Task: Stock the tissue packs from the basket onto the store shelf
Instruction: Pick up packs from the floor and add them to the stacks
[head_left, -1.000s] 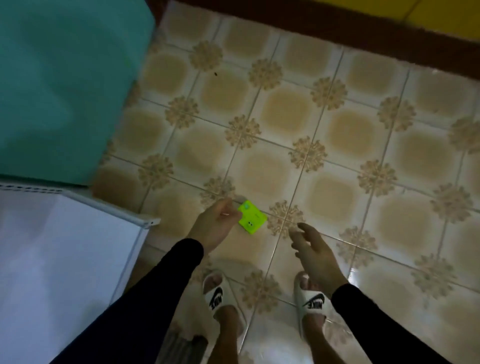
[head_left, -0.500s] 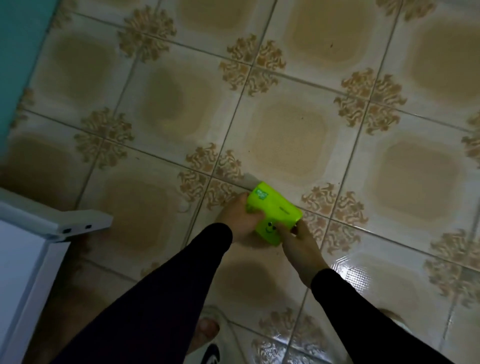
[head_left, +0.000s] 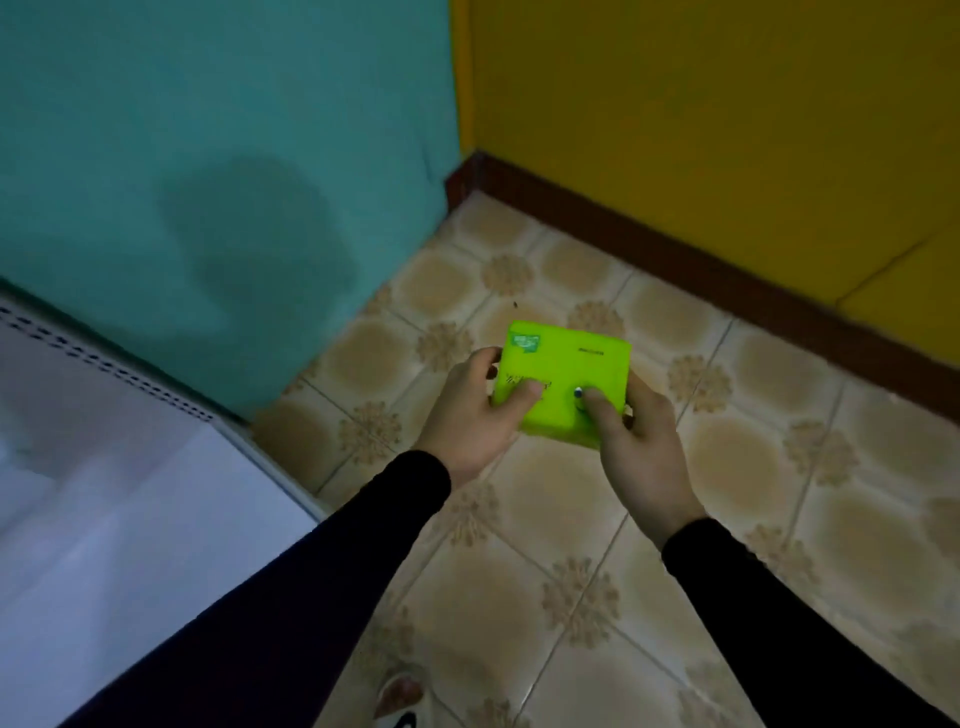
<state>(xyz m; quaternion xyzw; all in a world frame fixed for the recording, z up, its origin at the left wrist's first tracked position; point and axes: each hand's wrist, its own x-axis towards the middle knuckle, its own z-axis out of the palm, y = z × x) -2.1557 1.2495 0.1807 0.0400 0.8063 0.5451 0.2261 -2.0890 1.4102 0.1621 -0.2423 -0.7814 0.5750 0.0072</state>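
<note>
Tiled floor (head_left: 597, 519) — left hand (head_left: 470, 415), right hand (head_left: 636, 441) gripping tissue pack (head_left: 563, 374)

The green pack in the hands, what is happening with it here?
A person holds one green tissue pack in both hands above the tiled floor. The left hand grips its left side and the right hand its right side, thumbs on top. A white unit stands at the left, by a teal wall. No basket or shelf is in view.
</note>
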